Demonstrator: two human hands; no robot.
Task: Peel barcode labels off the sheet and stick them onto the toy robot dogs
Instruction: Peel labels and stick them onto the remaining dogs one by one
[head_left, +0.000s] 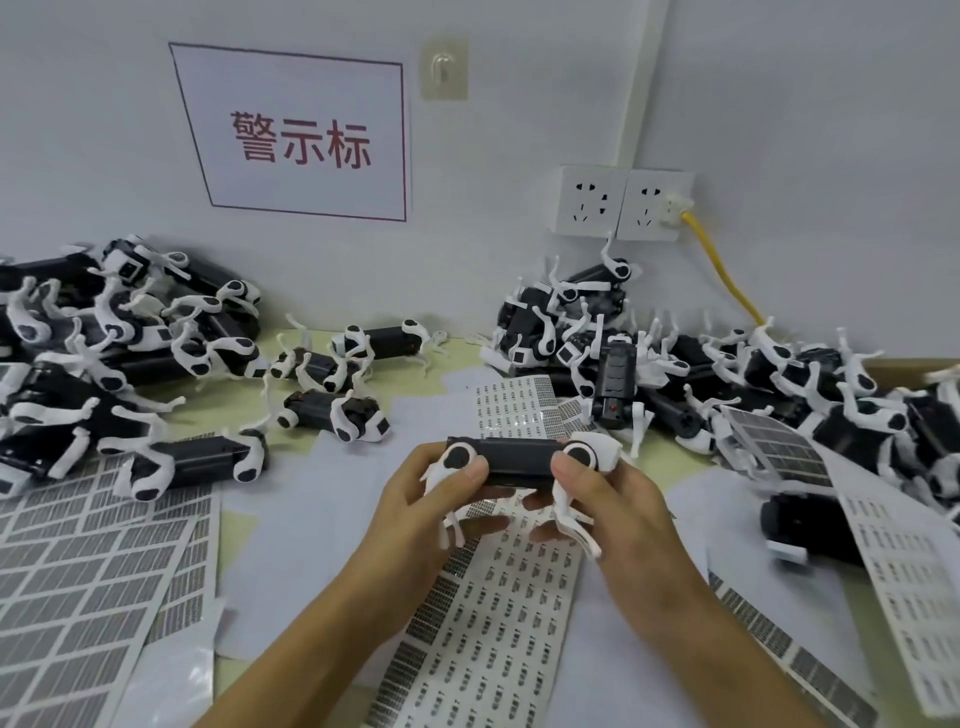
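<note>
— Black-bodied toy robot dog (519, 460), white legs: where is it?

— Held up in the middle, above the label sheet (483, 623) on the table (415, 379). The left hand (415, 512) grips its left end, thumb on top, fingers curled beneath. The right hand (608, 512) grips the right end the same way.

— And around it?

— A pile of dogs at the left (119, 353), another at the right (727, 374), a few loose ones between. More barcode sheets (78, 571) lie lower left, and one curls at the right (904, 561).

— Behind?

— A wall sign (301, 137) with red characters, two sockets (623, 202), a yellow cable (724, 270).
</note>
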